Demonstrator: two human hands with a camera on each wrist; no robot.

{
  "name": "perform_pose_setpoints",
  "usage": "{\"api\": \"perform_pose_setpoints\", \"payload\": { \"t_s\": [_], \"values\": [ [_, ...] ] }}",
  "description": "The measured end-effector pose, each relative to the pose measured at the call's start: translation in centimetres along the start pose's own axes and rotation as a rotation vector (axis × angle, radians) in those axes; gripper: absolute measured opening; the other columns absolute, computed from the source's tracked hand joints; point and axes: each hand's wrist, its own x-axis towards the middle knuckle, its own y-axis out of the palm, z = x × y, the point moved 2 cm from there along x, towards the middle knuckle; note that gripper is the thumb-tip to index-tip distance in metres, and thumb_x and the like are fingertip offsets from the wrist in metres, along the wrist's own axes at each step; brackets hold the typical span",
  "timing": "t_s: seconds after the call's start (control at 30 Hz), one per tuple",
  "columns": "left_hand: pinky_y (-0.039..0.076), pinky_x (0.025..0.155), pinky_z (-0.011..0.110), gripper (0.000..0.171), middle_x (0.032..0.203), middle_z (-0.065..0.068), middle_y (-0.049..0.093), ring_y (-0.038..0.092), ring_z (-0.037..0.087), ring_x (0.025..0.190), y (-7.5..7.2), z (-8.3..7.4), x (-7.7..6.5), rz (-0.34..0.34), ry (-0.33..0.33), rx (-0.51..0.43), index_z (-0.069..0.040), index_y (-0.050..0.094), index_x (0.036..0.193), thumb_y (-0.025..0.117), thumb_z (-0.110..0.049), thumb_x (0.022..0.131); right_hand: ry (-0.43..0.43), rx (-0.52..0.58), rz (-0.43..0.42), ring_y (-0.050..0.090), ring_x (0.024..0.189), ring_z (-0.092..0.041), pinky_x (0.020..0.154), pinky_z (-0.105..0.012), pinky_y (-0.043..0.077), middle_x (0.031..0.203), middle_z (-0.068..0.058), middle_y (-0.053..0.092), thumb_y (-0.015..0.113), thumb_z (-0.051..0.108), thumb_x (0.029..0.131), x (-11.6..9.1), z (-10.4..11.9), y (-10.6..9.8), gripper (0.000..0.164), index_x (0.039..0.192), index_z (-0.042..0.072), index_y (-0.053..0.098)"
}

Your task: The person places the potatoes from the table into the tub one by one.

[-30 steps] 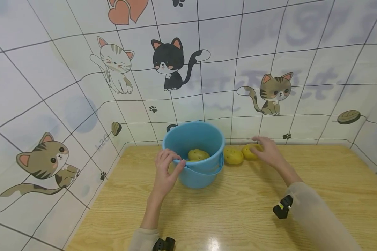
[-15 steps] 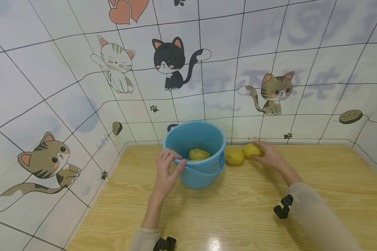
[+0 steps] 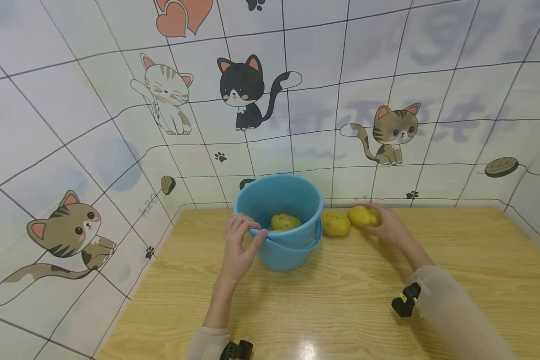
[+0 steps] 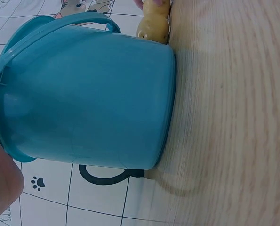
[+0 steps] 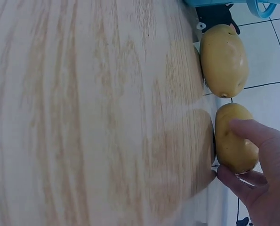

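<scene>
A light-blue plastic bucket (image 3: pixel 282 257) stands upright on the table, its handle hanging down the front. My left hand (image 3: pixel 238 250) grips its near-left rim, thumb outside; the left wrist view shows the bucket's side (image 4: pixel 92 99) and part of that hand. Inside the bucket lies a potato (image 3: pixel 285 222). To the right, my right hand (image 3: pixel 391 227) holds the farther yellow potato (image 3: pixel 361 216) by its right end. In the right wrist view the thumb presses on this potato (image 5: pixel 233 141), with other fingers curled around its end. Another potato (image 3: pixel 336 224) sits between it and the bucket.
The wood-grain table (image 3: pixel 342 305) meets a tiled wall (image 3: pixel 315 125) printed with cartoon cats, right behind the bucket and potatoes. A second wall (image 3: pixel 49 150) runs along the left. Black wrist cameras (image 3: pixel 406 300) are strapped on both sleeves.
My right hand has come down from above the far potato and closed around its right end. The left hand and the bucket have stayed in place.
</scene>
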Motion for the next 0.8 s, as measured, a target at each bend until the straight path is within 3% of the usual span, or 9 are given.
{"api": "perform_pose_setpoints", "payload": {
  "t_s": [0.17, 0.47, 0.57, 0.73, 0.8],
  "values": [
    [0.019, 0.101, 0.057, 0.006, 0.093, 0.006, 0.058, 0.047, 0.031, 0.105, -0.1, 0.1, 0.0, -0.004, -0.002, 0.0, -0.012, 0.065, 0.089, 0.07, -0.009, 0.088, 0.031, 0.052, -0.05, 0.052, 0.115, -0.051, 0.091, -0.06, 0.045, 0.137, -0.039, 0.047, 0.075, 0.025, 0.091, -0.6, 0.0, -0.1, 0.071, 0.146, -0.006, 0.042],
    [0.019, 0.103, 0.055, 0.011, 0.094, 0.002, 0.057, 0.047, 0.028, 0.107, 0.0, 0.0, -0.1, 0.012, -0.03, 0.018, -0.012, 0.064, 0.089, 0.066, -0.021, 0.095, 0.034, 0.088, -0.161, 0.059, 0.105, -0.048, 0.081, -0.048, 0.052, 0.128, -0.038, 0.053, 0.073, 0.027, 0.093, -1.5, 0.9, -0.6, 0.067, 0.146, -0.004, 0.043],
    [0.019, 0.102, 0.056, 0.007, 0.094, 0.003, 0.057, 0.047, 0.028, 0.106, 0.0, 0.0, -0.1, 0.008, -0.026, 0.012, -0.012, 0.064, 0.089, 0.068, -0.017, 0.093, 0.016, 0.093, -0.197, 0.061, 0.103, -0.047, 0.08, -0.048, 0.052, 0.128, -0.038, 0.053, 0.072, 0.027, 0.094, -1.7, 1.4, -1.0, 0.066, 0.145, -0.004, 0.043],
    [0.02, 0.1, 0.058, 0.007, 0.091, 0.008, 0.057, 0.047, 0.032, 0.104, 0.1, -0.3, 0.1, -0.008, -0.011, 0.021, -0.009, 0.063, 0.087, 0.069, -0.004, 0.087, -0.02, 0.119, -0.234, 0.061, 0.104, -0.051, 0.083, -0.057, 0.053, 0.131, -0.038, 0.052, 0.071, 0.026, 0.095, -1.9, 2.4, -1.4, 0.064, 0.145, -0.004, 0.044],
    [0.019, 0.099, 0.059, 0.01, 0.09, 0.011, 0.056, 0.046, 0.035, 0.102, 0.1, -0.7, 0.2, -0.015, -0.007, 0.017, -0.006, 0.062, 0.086, 0.069, 0.002, 0.084, -0.036, 0.129, -0.254, 0.063, 0.103, -0.051, 0.082, -0.054, 0.055, 0.131, -0.037, 0.053, 0.072, 0.025, 0.094, -1.9, 2.9, -1.5, 0.063, 0.145, -0.003, 0.045]
  ]
}}
